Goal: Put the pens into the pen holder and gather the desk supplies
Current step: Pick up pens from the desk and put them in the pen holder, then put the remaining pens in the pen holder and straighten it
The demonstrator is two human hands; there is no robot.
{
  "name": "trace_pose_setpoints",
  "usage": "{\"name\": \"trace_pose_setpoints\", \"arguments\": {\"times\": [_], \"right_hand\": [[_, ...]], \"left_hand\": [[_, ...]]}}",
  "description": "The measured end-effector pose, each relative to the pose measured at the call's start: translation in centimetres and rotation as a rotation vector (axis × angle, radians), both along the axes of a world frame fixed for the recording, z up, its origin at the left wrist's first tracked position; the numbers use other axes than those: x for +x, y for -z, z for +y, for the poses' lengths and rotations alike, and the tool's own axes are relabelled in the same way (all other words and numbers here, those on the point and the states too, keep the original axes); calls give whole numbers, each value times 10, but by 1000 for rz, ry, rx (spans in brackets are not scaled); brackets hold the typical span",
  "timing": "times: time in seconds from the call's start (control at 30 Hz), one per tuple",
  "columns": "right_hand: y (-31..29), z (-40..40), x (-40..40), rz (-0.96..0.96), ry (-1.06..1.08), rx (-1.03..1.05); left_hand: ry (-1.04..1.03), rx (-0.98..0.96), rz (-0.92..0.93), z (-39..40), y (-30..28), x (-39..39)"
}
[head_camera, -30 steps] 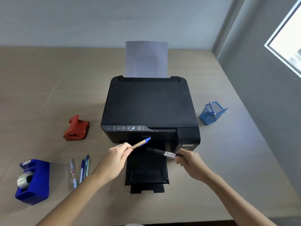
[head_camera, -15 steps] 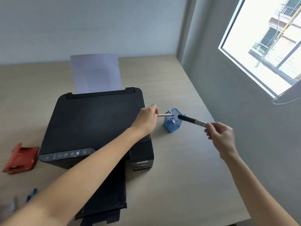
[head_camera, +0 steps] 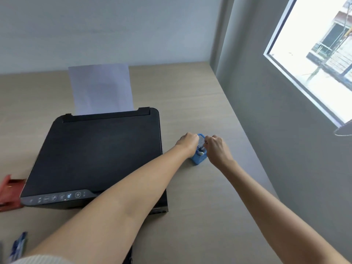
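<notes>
The blue mesh pen holder (head_camera: 198, 159) stands on the desk right of the printer, mostly covered by both hands. My left hand (head_camera: 188, 142) hangs over its left rim with fingers curled; the pen it carried is hidden. My right hand (head_camera: 217, 148) is at the right rim, fingertips pinched on the black marker (head_camera: 200, 149), whose dark shaft points down into the holder. A pale pen end (head_camera: 201, 153) shows inside. More blue pens (head_camera: 18, 246) lie blurred at the bottom left.
A black printer (head_camera: 95, 153) with a sheet of paper (head_camera: 101, 88) in its rear feed fills the desk's middle. A red hole punch (head_camera: 9, 193) sits at its left. The grey wall (head_camera: 285, 130) with a window borders the desk's right edge.
Both hands have dropped from above the holder onto its rim, and the two pens that stuck out level are now lowered into it or hidden. The view shifted slightly right.
</notes>
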State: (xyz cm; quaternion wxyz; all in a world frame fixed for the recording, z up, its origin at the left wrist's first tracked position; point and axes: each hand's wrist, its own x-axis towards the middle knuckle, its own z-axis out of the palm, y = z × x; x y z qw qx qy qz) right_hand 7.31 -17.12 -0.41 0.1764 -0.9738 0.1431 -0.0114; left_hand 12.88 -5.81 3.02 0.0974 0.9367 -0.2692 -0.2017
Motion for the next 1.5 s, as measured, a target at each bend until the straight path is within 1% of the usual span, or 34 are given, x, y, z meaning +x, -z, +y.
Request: {"name": "trace_pose_setpoints", "arguments": {"times": [0.1,0.17,0.23,0.3,0.4,0.5,0.6,0.67,0.77,0.87,0.97,1.1,1.17,1.23,1.3,1.37,1.4,1.5], "right_hand": [[10,1,0,110,8,-4],[5,4,-6,96,52,-83],[-9,12,-11,1,86,-133],[-29,23,-11,-129,93,-79],[-66,53,-7,-281,20,17],[-96,108,-4,-406,-107,37],[-114,175,0,-491,-252,80],[-123,230,-1,-540,-377,105],[-128,316,-10,-548,-589,155],[-112,397,-21,-441,-784,222],[-78,462,-31,-212,-859,260],[-21,517,-42,213,-805,212],[4,532,-48,377,-765,165],[25,544,-56,473,-697,148],[39,554,-64,515,-607,169],[47,568,-69,538,-518,206],[51,575,-70,546,-480,221],[61,590,-73,569,-361,232]], "left_hand": [[9,-68,8,8,1,1],[10,-147,-34,21,-9,3],[3,-266,-57,46,-27,1],[-15,-404,-56,77,-49,-5],[-74,-604,-70,138,-81,-22],[-196,-749,-75,218,-100,-42],[-350,-791,-98,307,-96,-56],[-477,-778,-93,374,-80,-65],[-678,-651,-120,465,-53,-81],[-901,-500,-104,543,-16,-107],[-1029,-360,-24,594,30,-130],[-1096,-158,127,614,79,-138],[-1088,-76,206,612,93,-138],[-1051,9,228,608,101,-140],[-1006,87,200,605,106,-143],[-990,104,177,605,111,-144],[-1002,81,167,606,112,-144],[-1046,-80,172,608,118,-148]]}}
